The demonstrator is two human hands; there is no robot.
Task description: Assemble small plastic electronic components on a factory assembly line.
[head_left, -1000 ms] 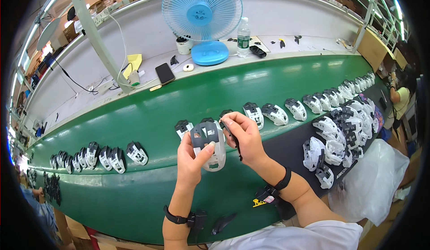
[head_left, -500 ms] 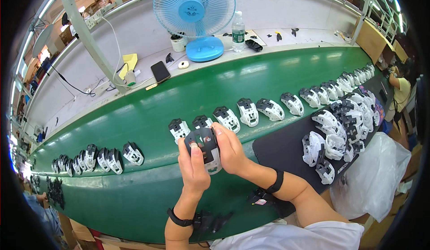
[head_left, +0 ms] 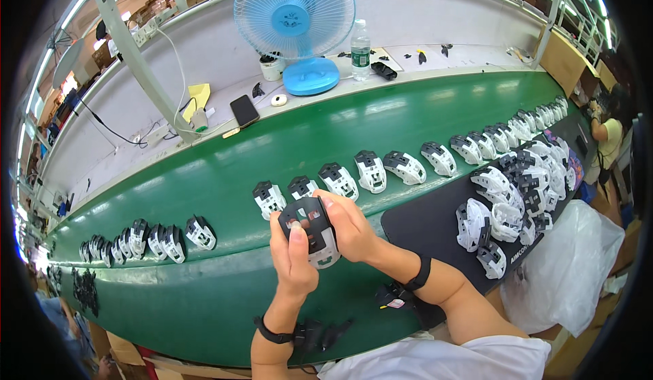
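Close above the near edge of the green conveyor belt (head_left: 204, 196), the left hand (head_left: 294, 257) and right hand (head_left: 354, 227) clasp one black-and-white mouse shell (head_left: 314, 234) between them, fingers curled around its sides and thumbs pressing its top, apparently to steady it. Beyond, similar shells (head_left: 371, 170) lie in a row along the belt. Farther back stands a blue fan (head_left: 294, 19).
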